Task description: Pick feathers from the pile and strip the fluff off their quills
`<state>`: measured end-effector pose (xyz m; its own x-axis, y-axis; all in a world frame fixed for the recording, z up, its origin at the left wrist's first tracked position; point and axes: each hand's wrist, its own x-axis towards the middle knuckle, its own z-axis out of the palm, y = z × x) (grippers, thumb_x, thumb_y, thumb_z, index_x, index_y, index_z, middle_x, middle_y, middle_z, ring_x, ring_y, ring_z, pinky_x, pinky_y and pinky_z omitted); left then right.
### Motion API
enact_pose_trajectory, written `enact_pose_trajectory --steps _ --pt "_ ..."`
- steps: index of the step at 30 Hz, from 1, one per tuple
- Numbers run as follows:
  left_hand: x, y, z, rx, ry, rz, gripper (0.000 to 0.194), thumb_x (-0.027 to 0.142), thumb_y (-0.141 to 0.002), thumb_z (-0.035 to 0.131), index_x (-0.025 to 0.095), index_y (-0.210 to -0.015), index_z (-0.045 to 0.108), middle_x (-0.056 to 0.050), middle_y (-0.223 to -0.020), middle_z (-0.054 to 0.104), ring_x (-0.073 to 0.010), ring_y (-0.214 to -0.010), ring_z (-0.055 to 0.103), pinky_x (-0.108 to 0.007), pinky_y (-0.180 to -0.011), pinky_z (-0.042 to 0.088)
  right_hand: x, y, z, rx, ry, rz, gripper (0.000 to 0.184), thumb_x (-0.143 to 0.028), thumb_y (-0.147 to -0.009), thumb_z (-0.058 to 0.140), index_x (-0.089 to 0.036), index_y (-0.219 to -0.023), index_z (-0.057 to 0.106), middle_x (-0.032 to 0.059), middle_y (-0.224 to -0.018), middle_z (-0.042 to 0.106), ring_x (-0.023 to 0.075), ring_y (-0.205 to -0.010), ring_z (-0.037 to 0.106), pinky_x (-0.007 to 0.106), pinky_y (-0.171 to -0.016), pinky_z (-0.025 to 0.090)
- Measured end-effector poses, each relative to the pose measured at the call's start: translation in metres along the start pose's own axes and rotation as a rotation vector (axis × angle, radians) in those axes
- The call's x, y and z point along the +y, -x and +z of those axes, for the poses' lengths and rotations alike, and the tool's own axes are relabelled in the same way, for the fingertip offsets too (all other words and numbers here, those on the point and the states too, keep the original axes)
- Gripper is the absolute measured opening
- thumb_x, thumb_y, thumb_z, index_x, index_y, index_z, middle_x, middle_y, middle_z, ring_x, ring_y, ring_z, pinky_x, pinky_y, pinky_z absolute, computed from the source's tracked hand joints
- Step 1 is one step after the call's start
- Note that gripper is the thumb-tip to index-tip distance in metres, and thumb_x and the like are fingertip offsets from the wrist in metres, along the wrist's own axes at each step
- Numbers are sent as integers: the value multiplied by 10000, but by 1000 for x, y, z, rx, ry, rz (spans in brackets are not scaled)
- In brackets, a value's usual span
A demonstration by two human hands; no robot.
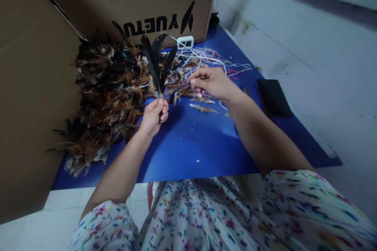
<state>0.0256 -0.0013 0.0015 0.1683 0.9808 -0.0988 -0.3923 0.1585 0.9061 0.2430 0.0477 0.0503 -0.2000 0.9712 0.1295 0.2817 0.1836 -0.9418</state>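
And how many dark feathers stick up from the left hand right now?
3 visible, fanned above the left hand: a left feather, a middle feather curling right at its tip, and a right feather. More may be hidden behind them.

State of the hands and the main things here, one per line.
Left hand: closed, gripping
Dark feathers in it: fanned out
Right hand: fingertips pinched together, contents unclear
Feather pile: loosely heaped
White strands: tangled
YUETU cardboard box: standing, lettering upside down
White display unit: standing, reading illegible
Black case: lying flat
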Motion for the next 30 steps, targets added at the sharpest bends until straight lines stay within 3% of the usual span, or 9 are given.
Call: enact_pose_trajectory --steps 4,10,14,18,27,30 --pt "0 -5 -2 81 26 -18 240 268 -931 624 131 -741 574 52 -553 486 -15 -370 354 -133 -362 241 16 2 -16 104 118 -39 50 -133 -802 659 -158 -815 700 -4 -646 620 96 -565 512 257 -556 413" --pt "-1 -8 -5 129 58 1 225 225 -947 596 131 -743 589 46 -557 503 -16 -367 354 -129 -351 257 43 24 -31 42 405 -12 71 -194 -770 648 -166 -786 711 10 -676 654 125 -616 568 284 -626 442" --pt "-3 -8 -5 138 56 21 229 203 -957 568 127 -743 601 38 -560 517 -20 -362 363 -131 -344 261 49 39 -39 -10 697 -43 168 -171 -798 583 -166 -858 741 56 -807 715 167 -719 629 315 -716 466" --pt "-3 -8 -4 132 35 26 227 232 -936 611 129 -734 604 39 -551 520 -22 -360 367 -131 -339 264 53 44 -42 -55 851 -46 208 -145 -805 549 -158 -887 740 107 -966 731 206 -818 656 337 -779 479" --pt "-7 -4 0 100 -33 10 271 344 -825 760 129 -742 617 38 -548 540 -19 -364 371 -134 -348 272 58 53 -39 -211 776 -108 168 -182 -849 553 -187 -891 715 77 -948 729 198 -847 646 325 -799 468" --pt "-8 -4 -1 102 -47 22 287 366 -805 775 130 -748 620 38 -542 541 -23 -364 374 -138 -348 272 56 54 -45 -199 710 -113 171 -179 -840 552 -196 -862 721 60 -902 734 186 -822 642 320 -791 467"
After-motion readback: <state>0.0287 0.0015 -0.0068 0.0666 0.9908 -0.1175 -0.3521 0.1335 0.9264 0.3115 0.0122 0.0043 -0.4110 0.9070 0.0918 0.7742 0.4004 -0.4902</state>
